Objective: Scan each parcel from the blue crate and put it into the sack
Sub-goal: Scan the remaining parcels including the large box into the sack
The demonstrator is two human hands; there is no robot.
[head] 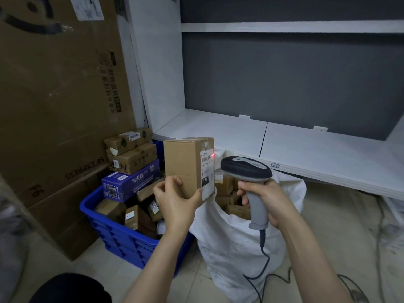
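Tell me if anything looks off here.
The red spot from the scanner sits at the right edge of the label on the held parcel, beside the barcode rather than across it, so the aim looks slightly off. Nothing else stands out.

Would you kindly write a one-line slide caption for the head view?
Left hand holds a parcel while the right hand aims the scanner at its label, above crate and sack.

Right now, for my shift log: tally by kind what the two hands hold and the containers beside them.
cardboard parcel, held in the left hand: 1
barcode scanner, gripped by the right hand: 1
blue crate: 1
white sack: 1
Total: 4
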